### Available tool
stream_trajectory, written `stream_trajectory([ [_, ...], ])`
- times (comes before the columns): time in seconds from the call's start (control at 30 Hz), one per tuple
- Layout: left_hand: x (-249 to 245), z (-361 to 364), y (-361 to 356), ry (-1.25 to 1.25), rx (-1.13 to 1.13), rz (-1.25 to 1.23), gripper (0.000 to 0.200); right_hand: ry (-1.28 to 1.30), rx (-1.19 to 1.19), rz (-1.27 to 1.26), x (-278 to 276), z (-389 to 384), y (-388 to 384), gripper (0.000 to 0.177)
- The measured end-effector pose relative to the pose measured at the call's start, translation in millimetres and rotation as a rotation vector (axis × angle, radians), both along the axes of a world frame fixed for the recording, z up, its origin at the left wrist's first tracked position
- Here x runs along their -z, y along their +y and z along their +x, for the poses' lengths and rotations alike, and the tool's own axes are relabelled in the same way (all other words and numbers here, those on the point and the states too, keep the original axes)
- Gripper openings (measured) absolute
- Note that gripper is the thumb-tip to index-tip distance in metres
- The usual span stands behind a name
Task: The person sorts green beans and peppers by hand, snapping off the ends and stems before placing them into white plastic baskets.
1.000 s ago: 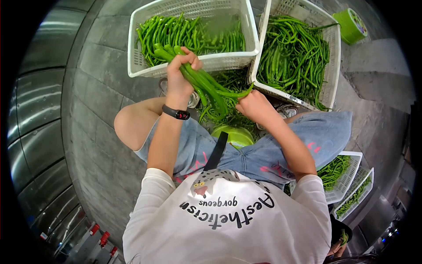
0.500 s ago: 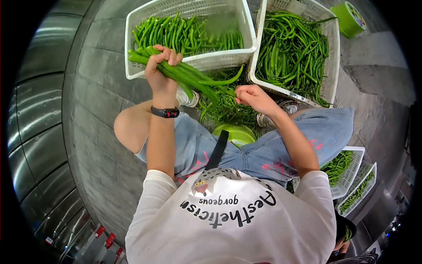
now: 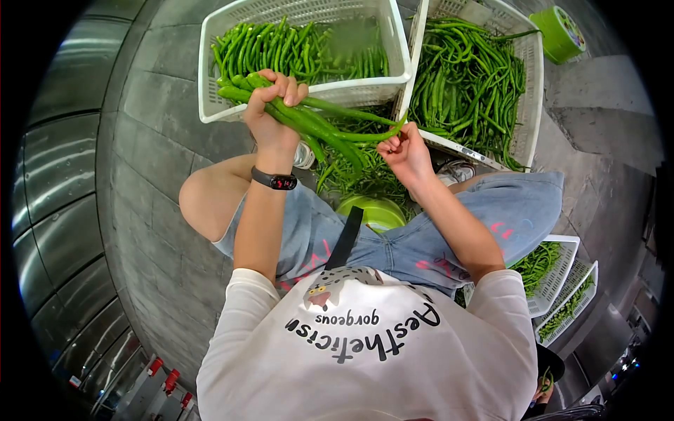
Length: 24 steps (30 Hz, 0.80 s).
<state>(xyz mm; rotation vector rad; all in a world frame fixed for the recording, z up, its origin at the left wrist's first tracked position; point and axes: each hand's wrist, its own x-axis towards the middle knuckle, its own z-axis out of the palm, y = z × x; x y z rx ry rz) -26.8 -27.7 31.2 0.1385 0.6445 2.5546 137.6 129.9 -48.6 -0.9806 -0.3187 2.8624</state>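
Note:
My left hand (image 3: pixel 277 116) is wrapped around a bunch of long green chili peppers (image 3: pixel 319 126), just in front of the near rim of the left crate. Their stem ends stick out on the left of the fist, and the thin tips trail off to the right. At those tips my right hand (image 3: pixel 407 154) has its fingers pinched together on the end of one curved pepper. Below both hands lies a heap of thin green peppers (image 3: pixel 365 175) on the floor, partly hidden by the bunch.
A white crate (image 3: pixel 361 89) holds peppers laid in rows. Another white crate (image 3: pixel 535 105), to its right, is filled with loose peppers. A green tub (image 3: pixel 375 212) sits between my legs, and a green bucket (image 3: pixel 557 34) stands far right. More crates (image 3: pixel 559 288) are beside my right leg.
My left hand has shifted right with the bunch. My right hand has turned, its fingers now pointing up, and has moved from one pepper tip to a raised, curved one.

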Motion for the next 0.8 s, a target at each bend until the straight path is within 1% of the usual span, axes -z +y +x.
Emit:
stream_trajectory([
  [0.1, -2, 0, 0, -0.017, -0.006, -0.002, 0.015, -0.052, 0.127, 0.121, -11, -1, -3, 0.015],
  [0.13, 0, 0, 0, -0.018, -0.007, -0.001, 0.015, -0.019, 0.116, 0.135, -10, -1, 2, 0.015],
  [0.17, 1, 0, 0, -0.02, -0.007, 0.001, 0.015, -0.036, 0.125, 0.147, -10, -3, 6, 0.014],
  [0.23, 1, -2, -2, -0.034, -0.018, 0.027, 0.014, 0.054, 0.137, 0.041, -1, -2, 28, 0.014],
  [0.27, -1, -5, -5, -0.047, -0.028, 0.05, 0.014, 0.026, 0.193, 0.079, 0, -3, 39, 0.015],
  [0.3, -2, -9, -9, -0.059, -0.038, 0.074, 0.014, 0.062, 0.194, 0.12, 5, -1, 55, 0.015],
  [0.37, -1, -16, -15, -0.05, -0.046, 0.088, 0.014, 0.109, -0.033, 0.396, -17, 2, 67, 0.011],
  [0.4, -3, -17, -16, -0.048, -0.06, 0.084, 0.014, 0.143, -0.374, 0.694, -35, 5, 70, 0.007],
  [0.43, -4, -18, -16, -0.046, -0.076, 0.081, 0.014, 0.285, -0.657, 1.078, -46, 4, 68, 0.019],
  [0.5, -4, -17, -15, -0.039, -0.064, 0.057, 0.014, 0.406, -1.075, 1.332, -71, 5, 58, 0.03],
  [0.53, -4, -15, -13, -0.041, -0.06, 0.045, 0.014, 0.4, -1.113, 1.472, -71, 9, 51, 0.042],
  [0.57, -3, -14, -11, -0.045, -0.052, 0.032, 0.014, 0.452, -0.981, 1.727, -61, 15, 46, 0.042],
  [0.63, -2, -13, -11, -0.022, -0.019, -0.035, 0.014, 0.157, -0.768, 1.797, -61, 15, 42, 0.041],
  [0.67, -1, -13, -10, -0.011, -0.004, -0.062, 0.015, 0.098, -0.54, 1.743, -63, 13, 39, 0.038],
  [0.7, -1, -12, -9, -0.001, 0.01, -0.088, 0.015, 0.097, -0.431, 1.79, -73, 9, 40, 0.04],
  [0.77, -2, -6, -5, -0.004, 0.015, -0.155, 0.015, 0.198, -0.336, 2.143, -80, 3, 48, 0.047],
  [0.8, -4, -2, -1, -0.002, 0.018, -0.187, 0.015, 0.249, -0.347, 2.156, -85, 3, 47, 0.052],
])
